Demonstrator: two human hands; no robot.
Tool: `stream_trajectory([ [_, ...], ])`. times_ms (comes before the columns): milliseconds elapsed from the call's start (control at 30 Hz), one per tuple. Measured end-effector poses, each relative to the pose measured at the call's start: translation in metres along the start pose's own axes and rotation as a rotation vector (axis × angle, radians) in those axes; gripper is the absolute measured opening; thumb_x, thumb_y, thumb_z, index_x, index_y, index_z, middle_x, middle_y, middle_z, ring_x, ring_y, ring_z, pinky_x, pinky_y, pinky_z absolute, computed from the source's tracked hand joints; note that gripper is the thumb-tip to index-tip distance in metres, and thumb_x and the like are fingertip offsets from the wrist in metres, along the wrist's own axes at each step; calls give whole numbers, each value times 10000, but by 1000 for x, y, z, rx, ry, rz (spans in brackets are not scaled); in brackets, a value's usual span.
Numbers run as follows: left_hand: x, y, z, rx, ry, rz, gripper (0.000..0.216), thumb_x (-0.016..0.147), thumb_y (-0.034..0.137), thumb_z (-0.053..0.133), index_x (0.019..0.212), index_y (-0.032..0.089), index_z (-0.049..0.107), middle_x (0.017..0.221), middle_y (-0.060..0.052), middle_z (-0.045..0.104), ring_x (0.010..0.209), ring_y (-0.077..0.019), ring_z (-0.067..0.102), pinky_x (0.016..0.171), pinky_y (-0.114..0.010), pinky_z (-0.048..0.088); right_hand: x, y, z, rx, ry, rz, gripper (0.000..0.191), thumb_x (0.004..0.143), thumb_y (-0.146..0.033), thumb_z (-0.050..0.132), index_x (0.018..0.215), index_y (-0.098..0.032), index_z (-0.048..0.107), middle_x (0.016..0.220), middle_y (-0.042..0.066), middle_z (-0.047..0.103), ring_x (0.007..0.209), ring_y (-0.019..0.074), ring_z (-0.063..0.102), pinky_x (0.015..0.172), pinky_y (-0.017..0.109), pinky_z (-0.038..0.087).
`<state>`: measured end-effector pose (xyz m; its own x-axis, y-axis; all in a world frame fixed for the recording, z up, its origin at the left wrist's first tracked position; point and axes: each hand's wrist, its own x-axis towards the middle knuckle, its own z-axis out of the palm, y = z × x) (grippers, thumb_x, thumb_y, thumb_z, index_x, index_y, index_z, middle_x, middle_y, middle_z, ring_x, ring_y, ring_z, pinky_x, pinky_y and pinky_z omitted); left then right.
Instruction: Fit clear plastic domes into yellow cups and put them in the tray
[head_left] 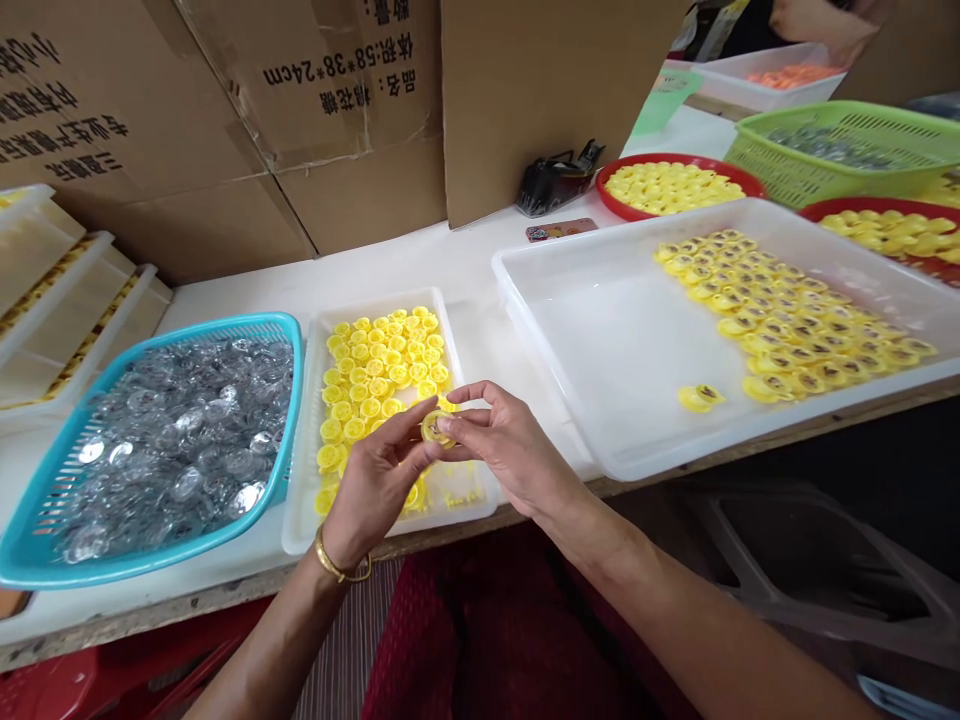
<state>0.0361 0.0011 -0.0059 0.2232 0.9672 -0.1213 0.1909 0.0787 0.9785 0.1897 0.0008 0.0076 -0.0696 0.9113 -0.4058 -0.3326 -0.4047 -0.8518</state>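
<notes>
Between the fingertips of both hands is a small round yellow piece (pixel 435 430) with a clear disc and a dark mark in it. My left hand (pixel 382 470) pinches its left side, and my right hand (pixel 502 435) grips it from the right. Just beneath them lies a white tray (pixel 298 500) holding rows of yellow round cups (pixel 375 365). To the right, a larger white tray (pixel 592 370) holds rows of yellow pieces (pixel 795 320) with dark centres. One such yellow piece (pixel 699 398) lies apart near that tray's front.
A blue basket (pixel 292 400) of clear, shiny discs (pixel 187 440) stands at left, before stacked plastic trays (pixel 67 300). Cardboard boxes (pixel 360 200) wall off the back. A black tool (pixel 559 180), a phone (pixel 561 230), a red tray (pixel 611 195) and a green basket (pixel 780 165) sit behind.
</notes>
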Motion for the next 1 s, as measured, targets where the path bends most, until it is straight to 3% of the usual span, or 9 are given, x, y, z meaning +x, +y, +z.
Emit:
stream_trajectory([
  [200, 3, -1, 6, -393, 23, -238, 276, 760, 347, 712, 963, 161, 735, 923, -70, 730, 848, -178, 646, 783, -286, 525, -2, 4, -2, -110, 37, 3, 263, 835, -407, 619, 978, -199, 545, 791, 22, 669, 654, 178, 698, 665, 380, 605],
  [333, 3, -1, 7, -548, 19, -295, 233, 738, 307, 738, 926, 169, 748, 909, -66, 738, 814, -147, 650, 759, -245, 526, -5, 3, -3, -191, 61, 8, 222, 896, -376, 531, 1051, -218, 559, 844, 32, 665, 637, 174, 698, 688, 407, 608],
  [667, -1, -1, 4, -626, -14, -326, 273, 691, 280, 772, 930, 152, 746, 930, -79, 735, 800, -155, 658, 750, -260, 529, -14, 6, 3, -263, 75, -58, 280, 873, -362, 565, 1120, -230, 562, 703, -11, 636, 610, 175, 690, 659, 381, 612],
  [800, -7, -1, 3, -641, 25, -305, 264, 677, 303, 775, 893, 153, 754, 939, -90, 732, 784, -157, 656, 728, -264, 533, -18, 7, 10, -315, 90, -51, 293, 857, -361, 584, 1117, -227, 568, 728, -9, 652, 569, 159, 680, 655, 373, 605],
  [900, -14, -2, 1, -639, 93, -273, 247, 664, 313, 779, 864, 170, 758, 897, -68, 732, 744, -143, 648, 687, -251, 534, -20, 11, 16, -285, 65, -90, 210, 815, -356, 629, 954, -200, 610, 723, -5, 654, 657, 167, 687, 681, 364, 606],
  [1000, -22, -4, -3, -603, 135, -210, 293, 690, 328, 756, 953, 199, 741, 901, -43, 722, 775, -144, 644, 687, -251, 543, -21, 16, 23, -239, 22, -142, 201, 779, -367, 661, 797, -179, 594, 718, 0, 658, 725, 174, 682, 715, 370, 607],
])
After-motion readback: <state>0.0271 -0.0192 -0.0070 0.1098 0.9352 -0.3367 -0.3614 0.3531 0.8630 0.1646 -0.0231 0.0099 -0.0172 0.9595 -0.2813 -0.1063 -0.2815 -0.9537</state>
